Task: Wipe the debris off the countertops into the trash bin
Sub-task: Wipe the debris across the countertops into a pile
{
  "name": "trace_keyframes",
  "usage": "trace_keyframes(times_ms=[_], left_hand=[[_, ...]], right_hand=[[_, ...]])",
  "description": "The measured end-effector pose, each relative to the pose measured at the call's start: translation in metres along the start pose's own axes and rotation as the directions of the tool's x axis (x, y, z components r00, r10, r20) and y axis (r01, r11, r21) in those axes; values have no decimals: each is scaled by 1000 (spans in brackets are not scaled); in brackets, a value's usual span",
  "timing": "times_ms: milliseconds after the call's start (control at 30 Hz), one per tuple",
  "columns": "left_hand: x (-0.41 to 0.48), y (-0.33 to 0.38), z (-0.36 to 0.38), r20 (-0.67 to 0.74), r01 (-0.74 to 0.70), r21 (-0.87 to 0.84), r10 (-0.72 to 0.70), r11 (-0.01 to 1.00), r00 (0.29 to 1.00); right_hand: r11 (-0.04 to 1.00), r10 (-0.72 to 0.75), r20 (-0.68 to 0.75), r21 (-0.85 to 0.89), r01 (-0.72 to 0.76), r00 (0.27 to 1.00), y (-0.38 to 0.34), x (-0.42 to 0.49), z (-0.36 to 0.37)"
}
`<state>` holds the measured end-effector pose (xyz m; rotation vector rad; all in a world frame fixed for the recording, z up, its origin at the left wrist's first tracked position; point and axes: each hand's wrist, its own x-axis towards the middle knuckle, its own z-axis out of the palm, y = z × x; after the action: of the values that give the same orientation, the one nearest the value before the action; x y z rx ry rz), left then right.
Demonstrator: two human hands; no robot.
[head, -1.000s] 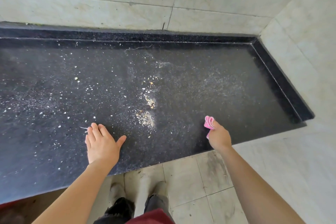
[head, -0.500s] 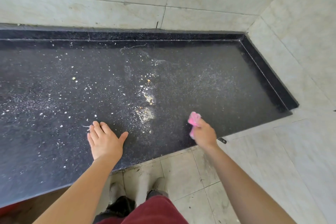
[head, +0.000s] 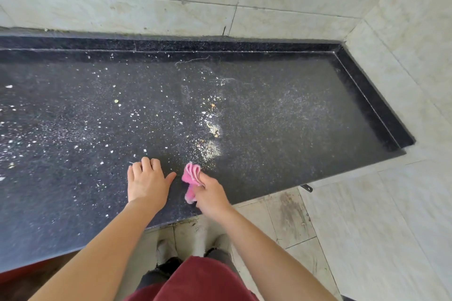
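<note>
Judging by the desk (head: 305,110), the wiping is reckoned barely begun: debris (head: 210,150) is scattered from the left edge to the middle and heaped thinly near the front edge. A pink cloth (head: 191,173) is clenched in the fingers of the right hand (head: 211,197) just short of that heap, and the left hand (head: 146,184) is rested on the desk beside it, released and empty. No trash bin is seen.

Crumb pile (head: 210,148) on countertop (head: 293,117), behind cloth (head: 192,175).
</note>
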<state>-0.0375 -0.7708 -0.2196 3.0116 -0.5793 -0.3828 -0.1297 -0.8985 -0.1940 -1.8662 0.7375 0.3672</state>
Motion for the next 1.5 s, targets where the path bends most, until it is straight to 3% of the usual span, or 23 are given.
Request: trace_keyframes(times_ms=[133,233,300,367,433,500,567,667,733,800,900,1000,1100,1200,1300,1367,1500], left_hand=[[-1,-14,-1,26,-77,21,77,997,997],[-3,-14,-3,23,-62,-31,63,998,998],[-3,-12,-4,37,-43,-24,44,999,998],[-3,-10,-5,56,-34,-19,35,999,998],[-4,-10,-6,70,-12,-25,13,1000,997],[-5,-11,-5,86,14,-47,-9,999,996],[-5,-13,-4,85,19,-65,-14,998,996],[-5,-20,-4,-1,22,-100,-22,995,1000],[0,-26,-8,-87,60,-163,-75,985,993],[9,-33,-12,-91,116,-207,-137,971,986],[26,-41,-17,-17,237,-238,-248,942,969],[40,-44,-20,43,336,-194,-334,922,941],[48,-45,-22,51,372,-159,-368,915,928],[53,-46,-22,77,376,-138,-369,916,926],[57,-48,-23,92,386,-104,-378,917,921],[58,-49,-25,95,384,-71,-377,921,921],[62,-49,-26,90,391,-59,-385,919,919]], right_hand=[[999,-3,-221,-40,-6,975,-7,19,-57],[988,103,-398,-65,-140,912,3,40,-113],[971,180,-429,-66,-230,885,7,52,-126],[961,141,-398,-167,-222,907,1,55,-109],[918,2,-322,-374,-129,947,-12,55,-71],[885,-66,-207,-465,-39,976,-30,53,-31],[889,-97,-68,-454,56,993,-43,54,-3],[952,-107,112,-276,135,988,-62,57,-6],[971,-121,87,-195,136,989,-69,65,-35],[972,-123,-40,-205,112,992,-70,80,-76],[949,-30,-303,-307,-68,953,-56,116,-141],[918,85,-397,-325,-227,914,-39,134,-162],[900,-33,-342,-419,-121,939,-42,125,-113],[849,-181,-163,-524,70,970,-59,107,-48],[884,-200,134,-402,237,971,-74,103,-12],[921,-187,232,-296,253,955,-82,108,-17],[928,-207,-22,-322,189,978,-93,144,-87]])
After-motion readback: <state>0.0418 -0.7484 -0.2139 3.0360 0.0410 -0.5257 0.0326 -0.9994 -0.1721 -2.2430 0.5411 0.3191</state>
